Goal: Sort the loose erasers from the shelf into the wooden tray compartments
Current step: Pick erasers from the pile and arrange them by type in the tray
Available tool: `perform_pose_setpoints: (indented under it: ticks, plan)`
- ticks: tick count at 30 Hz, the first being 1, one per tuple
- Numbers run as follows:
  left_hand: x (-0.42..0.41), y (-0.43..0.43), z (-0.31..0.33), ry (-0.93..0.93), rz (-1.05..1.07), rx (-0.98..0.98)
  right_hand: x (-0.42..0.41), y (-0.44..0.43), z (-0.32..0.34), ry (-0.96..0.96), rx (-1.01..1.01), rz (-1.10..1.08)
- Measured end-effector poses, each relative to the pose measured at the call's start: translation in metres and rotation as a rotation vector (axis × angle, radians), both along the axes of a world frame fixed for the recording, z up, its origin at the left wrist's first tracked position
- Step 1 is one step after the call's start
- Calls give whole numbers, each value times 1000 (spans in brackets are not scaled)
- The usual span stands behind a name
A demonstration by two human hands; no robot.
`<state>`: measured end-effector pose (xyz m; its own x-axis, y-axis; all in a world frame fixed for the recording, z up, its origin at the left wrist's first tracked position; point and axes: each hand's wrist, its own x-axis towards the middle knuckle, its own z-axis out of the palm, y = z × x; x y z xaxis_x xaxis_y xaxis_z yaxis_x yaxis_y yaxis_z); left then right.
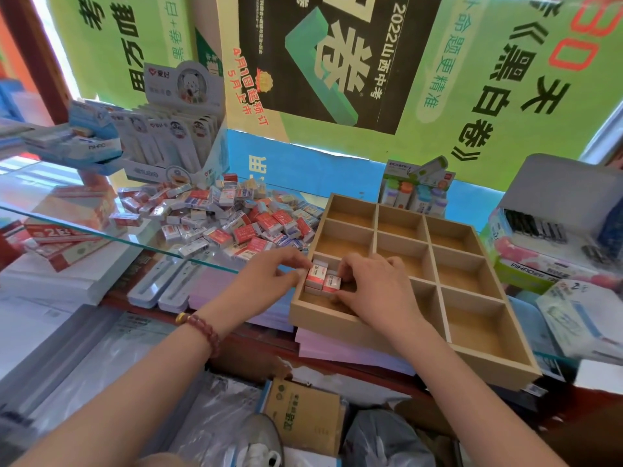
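Red-and-white erasers [322, 279] stand stacked in the near left corner compartment of the wooden tray [340, 323]. The left hand [269, 281] and right hand [374, 288] pinch them from both sides. If one hand lets go early, I think the stack may topple or sit crooked against the wall.

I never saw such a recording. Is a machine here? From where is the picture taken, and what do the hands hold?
No machine: a person works with bare hands. The picture comes from a camera worn on the head, looking down. A pile of loose erasers lies on the glass shelf. Beside it sits a wooden tray with nine compartments. The left hand and the right hand reach into the near left compartment, their fingers holding a few stacked erasers from both sides. The other compartments look empty.
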<state>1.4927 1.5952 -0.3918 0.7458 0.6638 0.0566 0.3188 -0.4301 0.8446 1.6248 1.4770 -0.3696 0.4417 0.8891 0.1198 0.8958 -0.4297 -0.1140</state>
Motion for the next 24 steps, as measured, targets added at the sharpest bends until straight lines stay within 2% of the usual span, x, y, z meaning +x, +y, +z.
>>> perform_pose_setpoints:
  ticks: [3, 7, 9, 12, 18, 20, 24]
  plan:
    - [-1, 8, -7, -47, 178, -11, 1, -4, 5, 42, 44, -31]
    - [-14, 27, -19, 51, 410, 270, 3, -8, 12, 98, 152, -56]
    - [-17, 34, -26, 143, 413, 405, 2, -8, 14, 128, 186, -53]
    - [-16, 38, -34, 255, 337, 432, -1, -9, 15, 202, 226, -31]
    - [-11, 35, -36, 229, 431, 598, -6, -12, 12, 263, 218, -11]
    - [-9, 35, -37, 173, 428, 583, -7, -12, 11, 267, 212, -6]
    - [-3, 37, -39, 1, 386, 373, -7, -13, 10, 267, 203, 3]
